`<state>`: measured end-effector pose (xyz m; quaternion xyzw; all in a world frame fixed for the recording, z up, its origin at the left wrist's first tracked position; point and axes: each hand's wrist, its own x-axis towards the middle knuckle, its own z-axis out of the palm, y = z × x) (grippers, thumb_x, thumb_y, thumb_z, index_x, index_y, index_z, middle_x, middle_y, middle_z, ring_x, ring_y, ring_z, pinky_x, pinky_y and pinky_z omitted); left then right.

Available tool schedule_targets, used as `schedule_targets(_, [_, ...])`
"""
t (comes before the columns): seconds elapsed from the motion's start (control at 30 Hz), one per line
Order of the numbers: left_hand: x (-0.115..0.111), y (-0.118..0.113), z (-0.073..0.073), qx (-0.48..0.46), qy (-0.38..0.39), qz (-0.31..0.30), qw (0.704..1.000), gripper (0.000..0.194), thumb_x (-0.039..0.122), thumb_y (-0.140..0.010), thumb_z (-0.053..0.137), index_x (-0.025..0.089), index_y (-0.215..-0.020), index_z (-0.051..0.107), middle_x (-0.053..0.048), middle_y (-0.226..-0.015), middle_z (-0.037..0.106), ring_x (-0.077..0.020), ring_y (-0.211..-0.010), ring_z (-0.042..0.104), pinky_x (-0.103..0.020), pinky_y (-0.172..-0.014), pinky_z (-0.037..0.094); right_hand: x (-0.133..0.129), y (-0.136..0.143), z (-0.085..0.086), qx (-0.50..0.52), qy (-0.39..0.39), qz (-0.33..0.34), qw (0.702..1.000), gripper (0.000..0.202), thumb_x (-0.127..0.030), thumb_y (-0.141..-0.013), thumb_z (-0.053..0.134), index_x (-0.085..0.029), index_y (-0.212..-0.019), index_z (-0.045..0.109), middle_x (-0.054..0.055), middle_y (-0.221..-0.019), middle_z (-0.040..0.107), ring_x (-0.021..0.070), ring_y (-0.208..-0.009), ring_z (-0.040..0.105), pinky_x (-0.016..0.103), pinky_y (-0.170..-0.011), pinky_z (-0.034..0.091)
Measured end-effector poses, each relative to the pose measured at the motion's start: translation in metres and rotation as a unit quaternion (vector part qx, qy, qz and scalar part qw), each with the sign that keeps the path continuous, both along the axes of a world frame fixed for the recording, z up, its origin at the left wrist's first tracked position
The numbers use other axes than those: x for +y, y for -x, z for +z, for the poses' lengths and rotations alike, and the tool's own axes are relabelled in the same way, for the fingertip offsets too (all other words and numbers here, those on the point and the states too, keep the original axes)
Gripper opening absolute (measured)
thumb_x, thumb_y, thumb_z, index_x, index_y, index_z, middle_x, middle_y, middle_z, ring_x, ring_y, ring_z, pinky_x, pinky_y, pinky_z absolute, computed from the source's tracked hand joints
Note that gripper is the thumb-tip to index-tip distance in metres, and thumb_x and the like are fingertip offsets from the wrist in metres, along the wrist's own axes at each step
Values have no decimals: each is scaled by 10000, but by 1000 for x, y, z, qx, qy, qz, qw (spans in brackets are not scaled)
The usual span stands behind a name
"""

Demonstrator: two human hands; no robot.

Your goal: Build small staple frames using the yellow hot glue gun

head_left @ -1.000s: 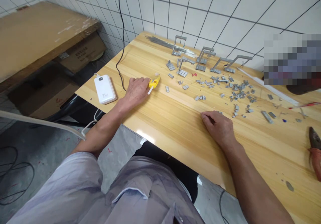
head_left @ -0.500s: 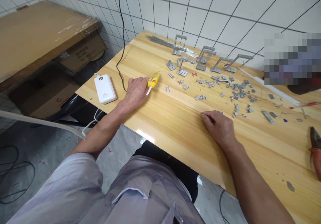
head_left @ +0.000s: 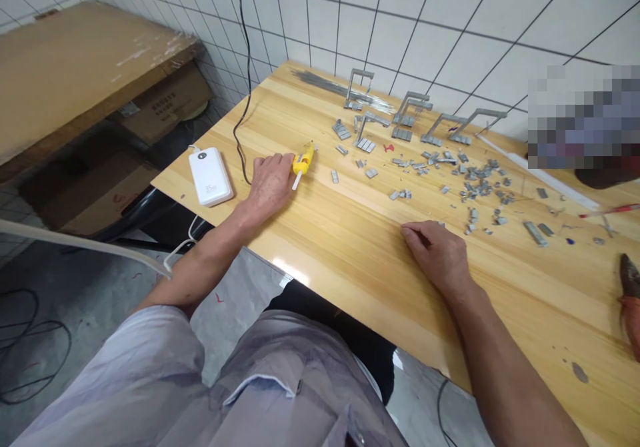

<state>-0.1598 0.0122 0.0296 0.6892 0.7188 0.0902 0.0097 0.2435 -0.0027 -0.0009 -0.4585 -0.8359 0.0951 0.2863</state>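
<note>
My left hand (head_left: 271,183) is closed round the handle of a yellow glue gun (head_left: 303,159), whose white glue stick points toward me; its nozzle points to the back wall. On the bare wood of the table (head_left: 350,247) rests my right hand (head_left: 440,253), fingers curled and thumb against the index finger; whether anything is between them is hidden. Beyond it lie many small grey metal pieces (head_left: 477,183). Several grey angled frames (head_left: 367,130) stand on small grey blocks near the wall, beside a bundle of thin metal rods (head_left: 325,85).
A white power bank (head_left: 211,177) lies left of my left hand, near a black cable (head_left: 243,120). Pliers with red handles (head_left: 631,313) lie at the right edge, below a red pen (head_left: 613,210). A brown table (head_left: 85,67) stands at the left.
The glue gun has tilted very slightly in my left hand. My right hand has stayed in place.
</note>
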Motion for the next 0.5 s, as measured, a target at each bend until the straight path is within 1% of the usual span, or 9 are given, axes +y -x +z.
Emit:
schedule_targets(0.1, [1,0,0,-2,0,-6,1000,337,244,-1076,441,191,-1333,652,-212,-1283,764,-402,-1182,683,-557,-1039,438,0,0,-1,3,-4,0,1000,246,-329,-1072,615,-265,-974,832,41,-902,865,222,-791,807,342,-732,609])
schedule_targets(0.33, [2,2,-2,1,3,-9,1000,309,251,-1076,465,217,-1309,663,-197,-1271,777,-397,-1166,694,-553,-1030,437,-1,0,2,-2,6,-1,1000,234,-330,-1070,619,-277,-980,828,44,-929,874,239,-827,821,360,-756,619])
schedule_targets(0.5, [2,2,-3,-16,-5,-9,1000,328,226,-1068,471,207,-1321,678,-209,-1273,772,-403,-1177,696,-554,-1026,439,0,0,1,4,-2,0,1000,240,-332,-1072,617,-277,-971,828,47,-920,871,242,-819,824,370,-760,629])
